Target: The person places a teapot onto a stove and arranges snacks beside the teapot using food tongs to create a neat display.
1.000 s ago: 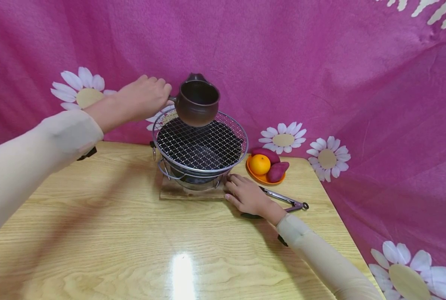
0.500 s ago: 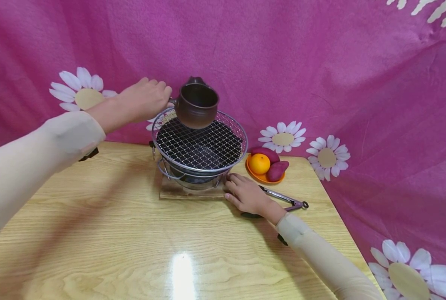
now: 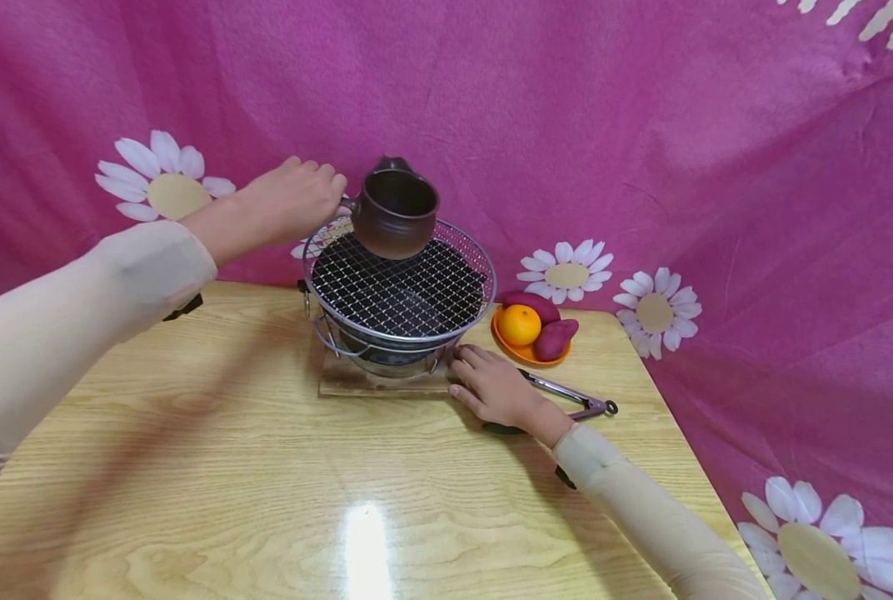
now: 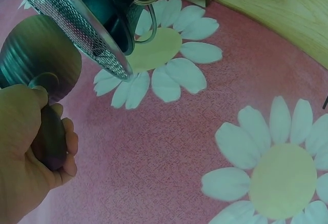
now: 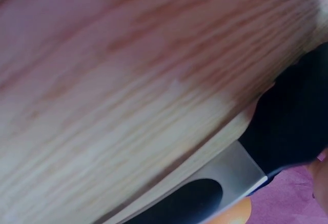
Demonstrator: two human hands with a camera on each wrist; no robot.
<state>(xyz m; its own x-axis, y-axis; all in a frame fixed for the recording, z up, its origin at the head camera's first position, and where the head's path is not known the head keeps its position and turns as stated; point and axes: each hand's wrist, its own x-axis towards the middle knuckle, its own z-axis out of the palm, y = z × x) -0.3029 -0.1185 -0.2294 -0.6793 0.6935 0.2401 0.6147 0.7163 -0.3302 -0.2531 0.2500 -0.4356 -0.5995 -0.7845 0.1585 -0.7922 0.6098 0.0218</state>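
My left hand point(image 3: 292, 196) grips the side handle point(image 4: 50, 139) of a dark brown, lidless clay teapot point(image 3: 394, 221). The pot is held over the far part of a round wire grill rack point(image 3: 405, 304), its spout pointing away from me. Beneath the rack is a dark brazier with metal loop handles, standing on a wooden board point(image 3: 386, 389). Low on the table, my right hand point(image 3: 495, 387) lies with relaxed fingers at the board's right end. Kitchen tongs point(image 3: 592, 407) with black ends lie under and beside it, partly hidden by the hand.
Right of the brazier, an orange plate point(image 3: 529, 358) bears an orange point(image 3: 520, 325) and two purple sweet potatoes point(image 3: 555, 340). A magenta cloth point(image 3: 641, 125) with white daisies hangs behind and along the right side of the wood-grain table point(image 3: 266, 483).
The left hand and the teapot have come down very slightly over the rack. My right hand has stayed in the same place.
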